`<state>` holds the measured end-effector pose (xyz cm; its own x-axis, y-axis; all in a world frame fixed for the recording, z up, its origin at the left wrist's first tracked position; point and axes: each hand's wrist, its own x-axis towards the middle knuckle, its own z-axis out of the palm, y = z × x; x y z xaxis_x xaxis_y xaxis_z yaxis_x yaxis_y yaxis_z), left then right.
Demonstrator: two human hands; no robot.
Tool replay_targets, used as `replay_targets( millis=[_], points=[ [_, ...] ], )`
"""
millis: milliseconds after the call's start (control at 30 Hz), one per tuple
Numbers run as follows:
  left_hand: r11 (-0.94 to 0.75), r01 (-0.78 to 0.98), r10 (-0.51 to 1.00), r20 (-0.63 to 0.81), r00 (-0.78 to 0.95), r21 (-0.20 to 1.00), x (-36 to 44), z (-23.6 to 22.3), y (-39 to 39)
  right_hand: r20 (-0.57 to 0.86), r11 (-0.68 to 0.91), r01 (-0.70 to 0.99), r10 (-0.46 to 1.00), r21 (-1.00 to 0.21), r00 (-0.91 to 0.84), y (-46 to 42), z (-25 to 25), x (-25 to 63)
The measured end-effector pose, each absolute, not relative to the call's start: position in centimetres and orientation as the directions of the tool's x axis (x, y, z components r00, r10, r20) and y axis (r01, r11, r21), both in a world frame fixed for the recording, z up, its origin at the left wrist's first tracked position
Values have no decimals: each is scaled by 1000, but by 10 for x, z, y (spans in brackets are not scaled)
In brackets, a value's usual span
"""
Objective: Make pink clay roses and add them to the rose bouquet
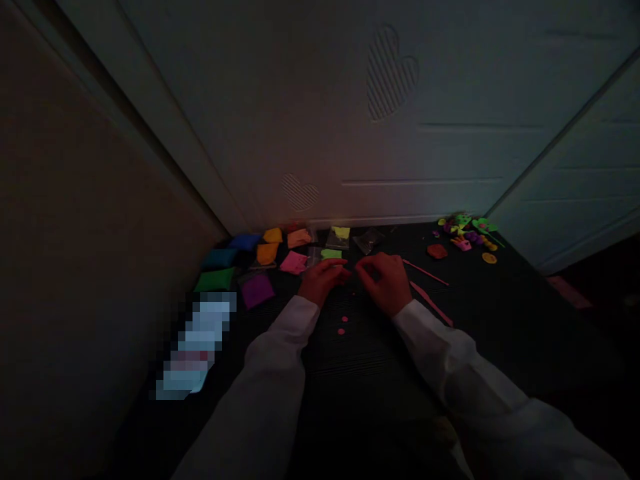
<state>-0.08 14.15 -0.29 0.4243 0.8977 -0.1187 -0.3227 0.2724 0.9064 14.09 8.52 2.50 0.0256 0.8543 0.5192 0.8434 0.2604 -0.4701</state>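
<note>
Over the dark tabletop, my left hand (324,280) and my right hand (384,283) face each other with a small gap between them. The fingers of both are curled into a pinch; any small piece in them is too dim to make out. Two small pink clay discs (341,331) lie on the table below the hands, and a tiny reddish bit sits between the wrists. Beside my right hand lie a thin pink modelling stick (425,272) and a pink modelling knife (431,303). A green clay packet (331,254) is just behind my left hand.
Bags of coloured clay, among them a purple packet (257,290) and a pink packet (294,262), spread along the left and back. A pixelated bright screen (200,347) lies at left. Small clay figures (467,233) and a red lump (437,251) stand back right. A white panelled wall (310,120) borders the table.
</note>
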Motion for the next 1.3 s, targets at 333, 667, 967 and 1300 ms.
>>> replay_targets(
  millis=[333, 667, 967, 1300],
  points=[
    [330, -290, 862, -161, 480, 898, -1, -6, 143, 498, 288, 860, 866, -420, -47, 84, 6, 150],
    [317, -324, 900, -175, 399, 892, 1, -6, 142, 472, 332, 907, 863, -260, -180, 79, 13, 146],
    [322, -363, 902, -167, 398, 874, 1, -11, 145, 418, 299, 938, 885, -176, -204, 78, 14, 142],
    [306, -345, 918, -178, 354, 887, 1, -18, 149, 372, 278, 953, 903, -119, -217, 77, 12, 137]
  ],
)
